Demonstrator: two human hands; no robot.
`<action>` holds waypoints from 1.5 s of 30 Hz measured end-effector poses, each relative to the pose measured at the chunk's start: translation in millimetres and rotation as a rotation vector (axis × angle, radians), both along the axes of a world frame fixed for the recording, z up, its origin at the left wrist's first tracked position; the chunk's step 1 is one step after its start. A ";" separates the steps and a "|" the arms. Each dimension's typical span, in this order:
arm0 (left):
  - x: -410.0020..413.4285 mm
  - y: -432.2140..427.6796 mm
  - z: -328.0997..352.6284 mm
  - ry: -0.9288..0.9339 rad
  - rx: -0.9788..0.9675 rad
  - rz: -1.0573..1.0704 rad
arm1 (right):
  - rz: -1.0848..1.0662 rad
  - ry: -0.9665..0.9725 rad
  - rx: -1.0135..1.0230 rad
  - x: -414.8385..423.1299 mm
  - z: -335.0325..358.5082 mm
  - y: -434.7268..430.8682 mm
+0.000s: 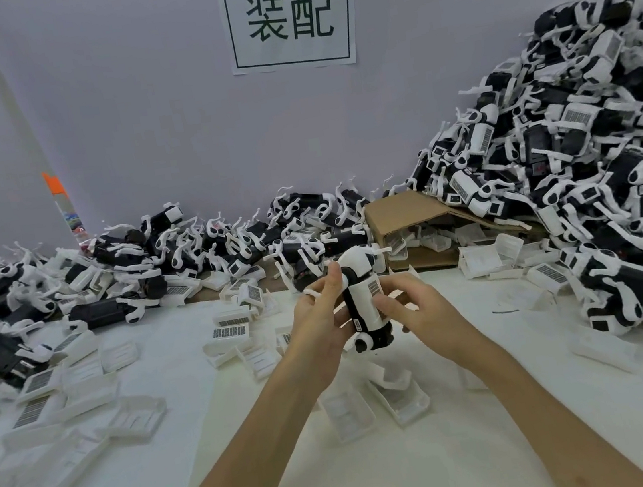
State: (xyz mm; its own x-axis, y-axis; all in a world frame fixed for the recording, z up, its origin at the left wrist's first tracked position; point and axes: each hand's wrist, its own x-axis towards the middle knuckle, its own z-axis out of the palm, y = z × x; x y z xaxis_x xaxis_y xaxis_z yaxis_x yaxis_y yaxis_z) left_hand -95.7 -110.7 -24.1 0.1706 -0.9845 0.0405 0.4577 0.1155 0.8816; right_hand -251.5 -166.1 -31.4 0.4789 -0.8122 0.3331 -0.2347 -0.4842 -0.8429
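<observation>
Both hands hold a black-and-white toy body (363,304) upright, just above the middle of the white tabletop (226,448). The left hand (320,327) wraps its curled fingers round the body's left side, thumb up near the rounded top. The right hand (419,312) pinches the white labelled side with thumb and fingertips; whether that white panel is fully seated is hard to tell. Loose white covers (82,390) lie scattered on the tabletop, a tall pile of like bodies (592,158) rises at right beside a cardboard box (403,209), under a wall sign (290,14)
</observation>
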 end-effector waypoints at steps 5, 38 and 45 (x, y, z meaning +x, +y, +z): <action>-4.0 1.4 1.2 -0.059 -0.095 -0.132 | 0.011 -0.117 0.067 4.5 1.0 5.6; -5.5 0.8 -4.3 -0.083 -0.095 -0.161 | 0.102 -0.059 0.059 8.3 -3.2 12.4; -6.2 0.6 -4.2 -0.121 -0.177 -0.251 | 0.034 -0.203 0.150 8.1 1.3 15.1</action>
State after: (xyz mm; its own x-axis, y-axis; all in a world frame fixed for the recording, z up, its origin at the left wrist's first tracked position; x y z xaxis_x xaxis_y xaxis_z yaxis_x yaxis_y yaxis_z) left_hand -102.0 -110.1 -28.3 -0.0929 -0.9712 0.2195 0.3841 0.1684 0.9078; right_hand -243.4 -151.0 -30.1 0.4421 -0.8447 0.3019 -0.0390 -0.3544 -0.9343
